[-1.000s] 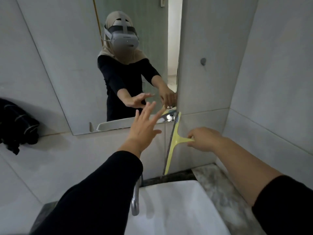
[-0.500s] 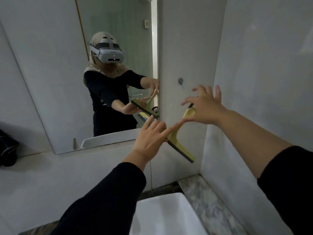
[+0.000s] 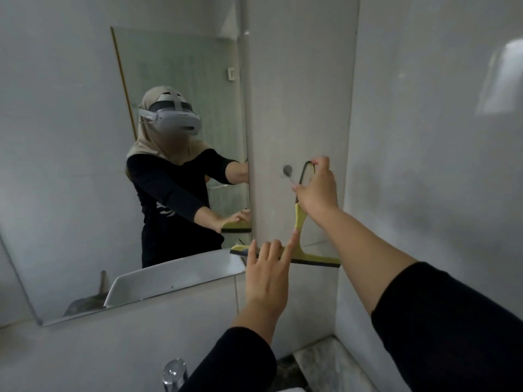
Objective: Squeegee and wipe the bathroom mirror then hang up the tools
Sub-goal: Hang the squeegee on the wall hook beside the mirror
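Whereas half a second ago the squeegee (image 3: 300, 222) was held slanted across the wall below the hook, it has now been turned handle-up, with its blade hanging level along the bottom and its dark hanging loop raised to the height of the wall hook (image 3: 287, 170). The loop is pinched at the top of the handle by the fingers of the right hand (image 3: 318, 190), and it sits just beside the hook, to its right, not yet over it as far as can be told. The left hand (image 3: 267, 274) is spread, palm toward the wall, its fingertips resting against the crosspiece and lower stem so that the tool is steadied rather than gripped. The mirror (image 3: 85, 165) lies to the left of the tiled pillar, and no cloth can be seen in either hand. From this it may be judged that the cleaning strokes are finished and the hanging-up step has been reached. A small leftward shift of the loop onto the hook appears to be what is called for next; if the loop is released short of the peg, the squeegee could drop toward the basin below.
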A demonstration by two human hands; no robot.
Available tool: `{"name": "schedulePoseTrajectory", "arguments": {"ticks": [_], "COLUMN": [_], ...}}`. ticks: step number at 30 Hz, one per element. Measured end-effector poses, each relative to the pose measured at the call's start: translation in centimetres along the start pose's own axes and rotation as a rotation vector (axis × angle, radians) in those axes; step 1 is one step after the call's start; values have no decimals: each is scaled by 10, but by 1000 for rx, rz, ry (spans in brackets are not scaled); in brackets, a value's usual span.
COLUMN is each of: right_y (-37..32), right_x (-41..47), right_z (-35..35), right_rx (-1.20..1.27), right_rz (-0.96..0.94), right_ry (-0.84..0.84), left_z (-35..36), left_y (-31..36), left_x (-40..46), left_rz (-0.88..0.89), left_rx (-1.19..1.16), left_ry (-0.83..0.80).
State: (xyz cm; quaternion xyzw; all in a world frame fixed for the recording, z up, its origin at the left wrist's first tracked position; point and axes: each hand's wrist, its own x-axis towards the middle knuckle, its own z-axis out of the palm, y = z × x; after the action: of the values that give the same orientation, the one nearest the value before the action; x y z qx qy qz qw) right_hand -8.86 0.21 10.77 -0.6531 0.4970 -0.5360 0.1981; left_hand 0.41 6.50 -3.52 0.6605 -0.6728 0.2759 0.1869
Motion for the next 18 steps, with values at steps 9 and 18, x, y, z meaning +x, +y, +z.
{"name": "schedulePoseTrajectory", "arguments": {"ticks": [9,18], "right_y": [28,41], "right_x": [34,20], "right_z": [43,47], "right_rx": [7,-166], "right_rz": [-101,-89], "right_ry": [-86,-34], "left_z": [43,46], "left_y": [12,3], "left_x": [33,30], "left_rz": [-120,-85], "left_rx": [-115,-301], "left_ry": [-196,-266]}}
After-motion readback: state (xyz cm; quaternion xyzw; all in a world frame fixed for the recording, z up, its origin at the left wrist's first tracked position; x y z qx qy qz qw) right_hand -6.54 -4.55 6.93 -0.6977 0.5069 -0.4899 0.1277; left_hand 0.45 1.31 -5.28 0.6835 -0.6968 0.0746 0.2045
